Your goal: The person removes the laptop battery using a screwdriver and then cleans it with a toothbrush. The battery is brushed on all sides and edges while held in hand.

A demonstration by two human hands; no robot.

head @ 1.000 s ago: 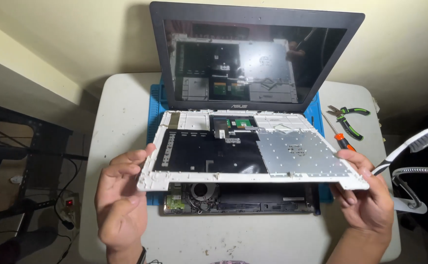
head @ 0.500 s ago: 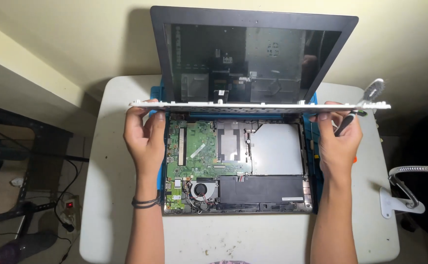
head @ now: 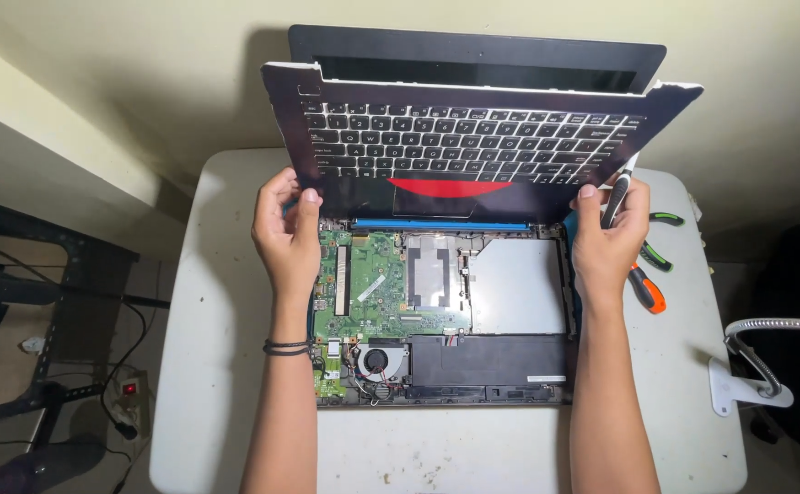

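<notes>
A: View count?

B: One. Head camera, worn by the person, sited above the near edge of the table (head: pixel 189 366).

A: Facing?

B: Steeply down and forward, toward the wall behind. Forearms enter from the bottom edge; left hand (head: pixel 285 240) and right hand (head: pixel 608 242) sit mid-frame.

A: Range?

B: Close, at arm's reach. The open laptop (head: pixel 473 311) fills the centre; the table's far corners and floor at left remain in frame.

A: Overlap with another view?

B: None; single view only.
</notes>
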